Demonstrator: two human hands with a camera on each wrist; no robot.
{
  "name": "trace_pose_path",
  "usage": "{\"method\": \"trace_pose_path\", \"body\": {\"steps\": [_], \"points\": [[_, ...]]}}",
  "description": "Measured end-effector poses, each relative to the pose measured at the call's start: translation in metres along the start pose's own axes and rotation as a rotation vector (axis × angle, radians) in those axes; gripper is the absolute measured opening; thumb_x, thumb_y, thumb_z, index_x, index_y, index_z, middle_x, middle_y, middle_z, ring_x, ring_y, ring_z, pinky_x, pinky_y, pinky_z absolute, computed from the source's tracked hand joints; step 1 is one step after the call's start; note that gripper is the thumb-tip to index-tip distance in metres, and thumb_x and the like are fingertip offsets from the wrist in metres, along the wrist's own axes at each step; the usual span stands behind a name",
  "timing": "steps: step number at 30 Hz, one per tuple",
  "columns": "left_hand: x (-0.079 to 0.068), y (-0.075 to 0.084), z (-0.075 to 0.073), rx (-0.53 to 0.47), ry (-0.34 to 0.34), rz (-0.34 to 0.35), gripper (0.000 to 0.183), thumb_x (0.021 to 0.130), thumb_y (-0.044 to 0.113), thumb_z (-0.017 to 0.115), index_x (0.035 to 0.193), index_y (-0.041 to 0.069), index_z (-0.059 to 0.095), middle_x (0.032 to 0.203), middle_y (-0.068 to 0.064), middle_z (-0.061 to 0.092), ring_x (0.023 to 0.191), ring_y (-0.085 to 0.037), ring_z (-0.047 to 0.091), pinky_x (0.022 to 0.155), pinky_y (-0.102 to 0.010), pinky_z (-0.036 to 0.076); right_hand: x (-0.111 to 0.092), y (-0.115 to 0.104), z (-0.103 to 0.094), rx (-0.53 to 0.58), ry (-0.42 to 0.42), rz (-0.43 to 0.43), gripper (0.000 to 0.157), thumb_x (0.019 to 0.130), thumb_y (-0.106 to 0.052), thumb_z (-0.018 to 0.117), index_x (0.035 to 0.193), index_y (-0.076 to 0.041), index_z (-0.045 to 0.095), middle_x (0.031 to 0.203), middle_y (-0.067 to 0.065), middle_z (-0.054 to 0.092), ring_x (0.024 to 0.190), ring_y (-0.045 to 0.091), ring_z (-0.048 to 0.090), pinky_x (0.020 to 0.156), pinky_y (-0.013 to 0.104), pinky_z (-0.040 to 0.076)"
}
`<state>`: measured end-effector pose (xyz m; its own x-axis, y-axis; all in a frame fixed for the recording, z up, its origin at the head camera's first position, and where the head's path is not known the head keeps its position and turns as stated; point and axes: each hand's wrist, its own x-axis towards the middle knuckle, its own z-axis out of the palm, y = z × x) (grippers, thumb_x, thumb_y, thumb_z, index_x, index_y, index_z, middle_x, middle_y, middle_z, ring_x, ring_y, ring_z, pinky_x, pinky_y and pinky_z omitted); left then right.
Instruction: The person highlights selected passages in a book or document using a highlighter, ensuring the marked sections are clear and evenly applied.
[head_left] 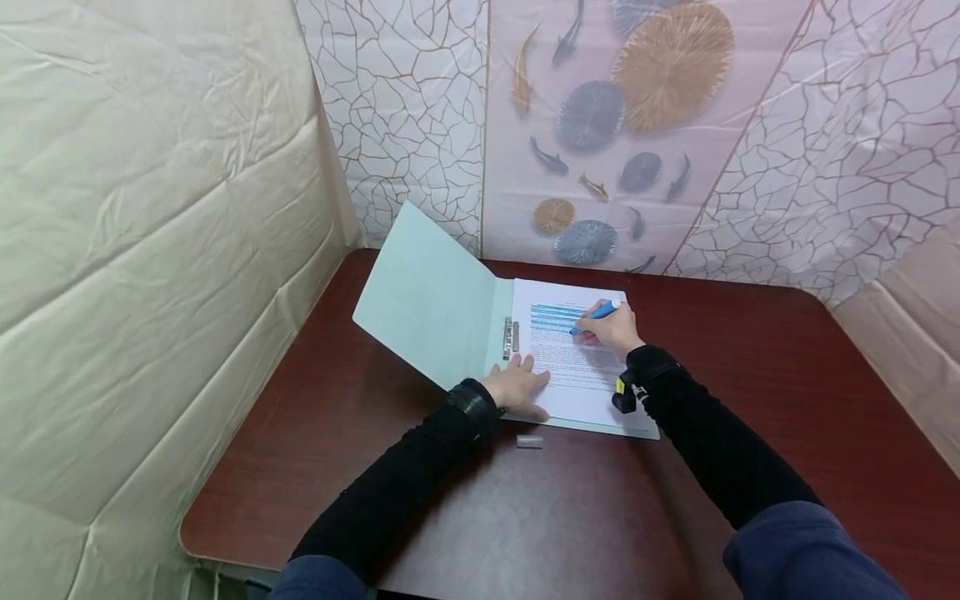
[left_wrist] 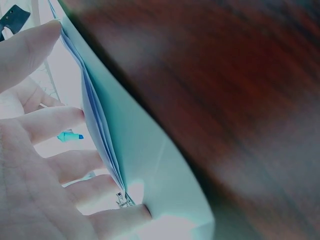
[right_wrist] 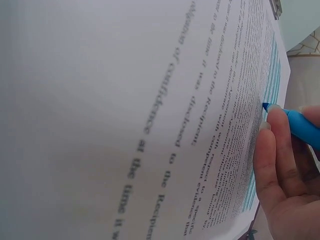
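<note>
A pale green folder [head_left: 431, 296] lies opened on the table, its left cover tilted up. Printed sheets [head_left: 573, 404] are in its right side, with several blue-highlighted lines near the top. My right hand [head_left: 617, 332] pinches a blue highlighter [head_left: 604, 309], its tip at the lower highlighted lines; in the right wrist view the blue tip meets the page. With fingers spread, my left hand [head_left: 517, 388] rests on the lower left of the sheets and the folder's spine. In the left wrist view, the left fingers [left_wrist: 55, 122] lie over the page edges.
A metal clip [head_left: 507, 337] sits on the folder's spine. Near the folder's bottom edge lies a small grey piece [head_left: 529, 442], kind unclear. The dark red-brown table [head_left: 300, 433] has rounded corners, with patterned curtains [head_left: 420, 108] behind and a cream sheet [head_left: 150, 250] at left.
</note>
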<state>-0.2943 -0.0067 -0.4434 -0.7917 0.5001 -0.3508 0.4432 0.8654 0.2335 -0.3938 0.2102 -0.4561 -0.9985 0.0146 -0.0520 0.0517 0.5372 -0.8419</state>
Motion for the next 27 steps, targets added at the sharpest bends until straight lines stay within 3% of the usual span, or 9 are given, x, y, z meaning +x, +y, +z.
{"method": "trace_pose_path", "body": {"steps": [27], "points": [[-0.0004,-0.0011,-0.0004,-0.010,0.003,-0.001,0.078,0.089,0.052,0.062,0.153,0.022,0.029,0.163,-0.013,0.012,0.151,-0.032,0.009,0.118,-0.055,0.019,0.0014,0.0020,-0.0053,0.017,0.019,0.031,0.025,0.086,-0.018,0.071,0.101,-0.001,0.060,0.092,0.018,0.073,0.068,0.014,0.073,0.065,0.027,0.058]]}}
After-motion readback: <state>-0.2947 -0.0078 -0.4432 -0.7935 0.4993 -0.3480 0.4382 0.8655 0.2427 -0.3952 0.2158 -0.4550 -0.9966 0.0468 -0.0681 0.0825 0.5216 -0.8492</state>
